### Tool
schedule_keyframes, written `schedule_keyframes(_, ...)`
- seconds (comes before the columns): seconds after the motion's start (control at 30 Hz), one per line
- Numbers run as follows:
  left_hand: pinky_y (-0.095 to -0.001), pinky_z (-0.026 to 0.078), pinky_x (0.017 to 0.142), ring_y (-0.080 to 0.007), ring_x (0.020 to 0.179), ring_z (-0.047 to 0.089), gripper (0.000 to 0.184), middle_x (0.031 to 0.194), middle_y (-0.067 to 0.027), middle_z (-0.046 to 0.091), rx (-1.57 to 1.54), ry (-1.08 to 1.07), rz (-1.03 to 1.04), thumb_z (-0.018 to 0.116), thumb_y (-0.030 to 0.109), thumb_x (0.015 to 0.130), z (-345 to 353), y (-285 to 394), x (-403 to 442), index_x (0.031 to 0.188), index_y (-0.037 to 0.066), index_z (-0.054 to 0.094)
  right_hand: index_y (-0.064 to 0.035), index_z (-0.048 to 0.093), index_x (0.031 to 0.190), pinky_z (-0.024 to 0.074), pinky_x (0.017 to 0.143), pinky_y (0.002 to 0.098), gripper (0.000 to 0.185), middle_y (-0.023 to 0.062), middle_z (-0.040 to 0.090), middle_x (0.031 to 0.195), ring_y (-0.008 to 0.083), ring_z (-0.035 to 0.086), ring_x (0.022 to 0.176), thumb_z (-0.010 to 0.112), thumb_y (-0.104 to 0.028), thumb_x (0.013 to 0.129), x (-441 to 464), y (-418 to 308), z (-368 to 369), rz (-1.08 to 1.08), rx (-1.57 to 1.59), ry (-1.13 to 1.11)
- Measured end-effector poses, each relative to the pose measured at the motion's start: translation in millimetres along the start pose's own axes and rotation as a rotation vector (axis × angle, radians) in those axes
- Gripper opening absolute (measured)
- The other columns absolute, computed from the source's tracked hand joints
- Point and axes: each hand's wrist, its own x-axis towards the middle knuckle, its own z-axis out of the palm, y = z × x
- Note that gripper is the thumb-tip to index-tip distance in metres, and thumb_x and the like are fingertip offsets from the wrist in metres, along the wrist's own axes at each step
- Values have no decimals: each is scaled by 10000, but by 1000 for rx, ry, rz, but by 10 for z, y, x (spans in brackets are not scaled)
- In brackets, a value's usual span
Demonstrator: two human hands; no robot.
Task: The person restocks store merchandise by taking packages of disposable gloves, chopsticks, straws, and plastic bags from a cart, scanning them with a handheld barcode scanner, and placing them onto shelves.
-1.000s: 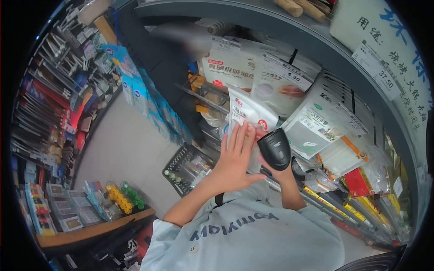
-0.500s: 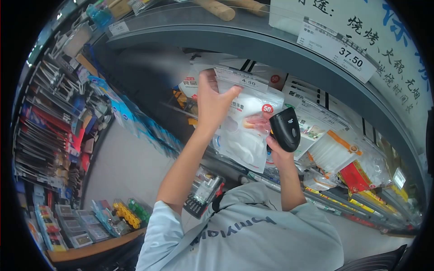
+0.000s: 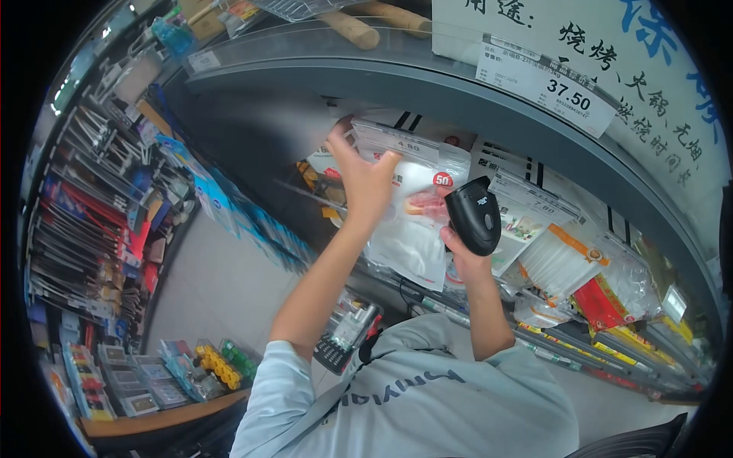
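My left hand (image 3: 365,174) is closed at the left end of a white price tag (image 3: 401,143) reading 4.80, with the thumb just below it and some fingers hidden behind. Under the tag hangs a white plastic packet (image 3: 412,240) with a red "50" mark and a picture of a gloved hand. My right hand (image 3: 469,259) grips a black barcode scanner (image 3: 473,216), held close to the packet's right edge. Part of that hand is covered by the scanner.
Above my hands runs a curved grey shelf edge (image 3: 321,72) carrying a 37.50 price tag (image 3: 546,88). More hanging packets (image 3: 561,259) fill the right side. At left stand racks of tools (image 3: 76,248). A basket (image 3: 347,336) of goods is below my left forearm.
The view has shifted slightly, moving the shelf tags left in the picture. Both hands stay in nearly the same places, at the tag and on the scanner.
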Motion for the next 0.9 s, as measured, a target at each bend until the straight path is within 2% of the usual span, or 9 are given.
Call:
schedule_keyframes(0.07, -431, 332, 1071, -353, 1207, 424, 714, 1278, -231, 354, -71, 7, -3, 670, 1, 715, -5, -25, -10, 1352, -42, 349, -11, 622, 1262, 435, 998, 317, 441, 66, 656, 1238, 160, 598, 1128, 729, -3, 835, -16, 17, 13, -25, -110, -9)
schedule_keyframes(0.23, -421, 328, 1075, -356, 1200, 442, 676, 1266, -219, 365, 23, 20, 51, 596, -19, 720, 2, -51, 96, 1351, -40, 356, -12, 630, 1241, 447, 968, 306, 448, 61, 668, 1195, 156, 611, 1092, 758, 0, 812, -11, 42, 29, -21, -67, 6)
schedule_keyframes(0.3, -421, 327, 1073, -356, 1200, 440, 676, 1256, -218, 371, 61, 13, 47, 596, -20, 714, -3, 7, 103, 1348, -42, 361, -10, 482, 1396, 345, 1122, 367, 636, 150, 577, 1382, 225, 506, 1313, 699, 15, 799, -11, 30, 42, 41, -99, -7)
schedule_keyframes(0.37, -421, 326, 1072, -356, 1200, 438, 676, 1246, -217, 377, 98, 11, 45, 595, -21, 708, 3, 40, 91, 1344, -44, 365, -10, 484, 1394, 344, 1118, 363, 631, 150, 579, 1379, 224, 504, 1316, 698, 16, 801, -27, 17, 52, 46, -106, 3)
schedule_keyframes(0.43, -417, 324, 1071, -352, 1196, 433, 671, 1224, -218, 384, -44, 30, 29, 604, -12, 704, 23, 46, 51, 1332, -56, 373, -9, 487, 1392, 344, 1115, 359, 626, 149, 581, 1377, 223, 502, 1319, 696, 17, 802, -28, 18, 66, 49, -113, 13)
schedule_keyframes(0.5, -415, 322, 1073, -348, 1195, 434, 670, 1221, -214, 383, 1, 28, 42, 617, -2, 705, 7, -11, 42, 1327, -60, 375, -13, 639, 1218, 457, 930, 291, 436, 52, 667, 1161, 145, 615, 1044, 779, -19, 806, -45, 53, 51, -4, -107, 111)
schedule_keyframes(0.73, -421, 319, 1077, -347, 1203, 421, 704, 1224, -209, 380, 3, 18, 73, 688, 61, 711, 27, -197, 20, 1326, -64, 369, -9, 648, 1197, 457, 920, 292, 404, 50, 667, 1142, 140, 617, 1024, 773, -37, 815, -45, 92, 16, 42, -105, 164)
schedule_keyframes(0.8, -426, 319, 1077, -349, 1204, 419, 714, 1227, -209, 380, 28, 20, 69, 698, 76, 719, 28, -231, -25, 1331, -65, 360, -5, 533, 1365, 433, 992, 286, 600, 110, 597, 1367, 163, 554, 1259, 686, 94, 793, -56, 104, 4, 92, -124, 146)
schedule_keyframes(0.9, -433, 317, 1077, -349, 1208, 416, 735, 1235, -209, 380, 47, 10, 68, 715, 105, 733, 29, -231, -38, 1344, -65, 343, -12, 550, 1346, 443, 982, 294, 591, 90, 619, 1321, 154, 577, 1209, 702, 94, 785, -72, 116, 15, 88, -100, 177)
